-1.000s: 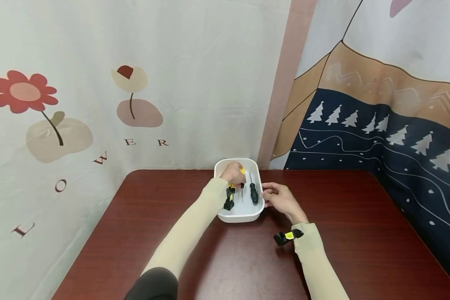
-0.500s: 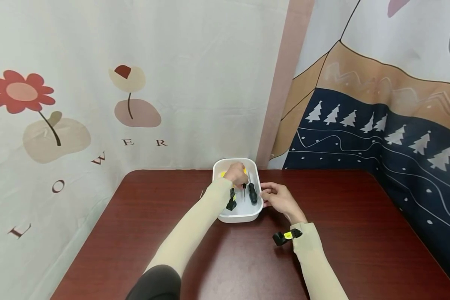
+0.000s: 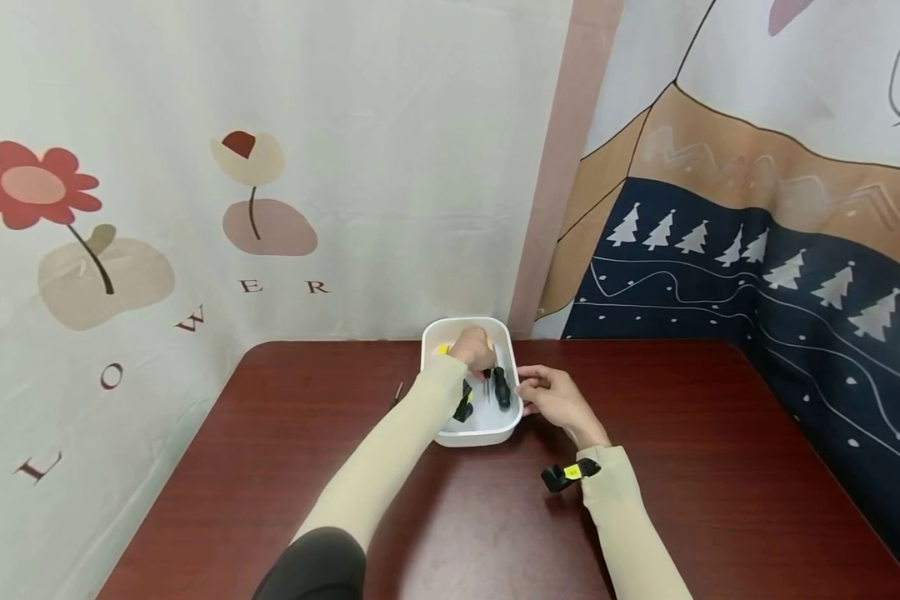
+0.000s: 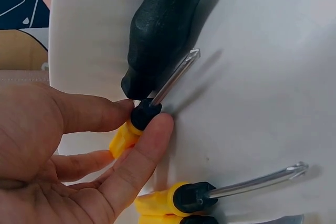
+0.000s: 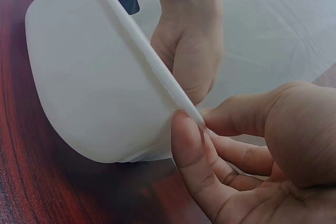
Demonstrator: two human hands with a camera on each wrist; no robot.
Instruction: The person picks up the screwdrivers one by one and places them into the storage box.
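Note:
In the left wrist view my left hand (image 4: 79, 156) pinches a small yellow-and-black screwdriver (image 4: 146, 114) between thumb and fingers, its shank pointing up and right. Directly beside it lies a larger screwdriver with a black handle (image 4: 163, 30). Two more yellow-and-black handles are lower down, one on a screwdriver with a bare shank (image 4: 252, 183); the other is cut off by the frame edge. All are inside a white plastic bin (image 3: 480, 437). My right hand (image 3: 562, 402) pinches the bin's right rim (image 5: 173, 90), thumb inside and fingers outside.
The bin stands at the far edge of a reddish-brown table (image 3: 480, 517), close to a printed curtain (image 3: 390, 167). A thin dark object (image 3: 397, 393) lies left of the bin, partly hidden by my left forearm.
My left hand has shifted right inside the bin with the small screwdriver, closer to the black-handled one. The thin object left of the bin has come into sight. My right hand stays on the rim.

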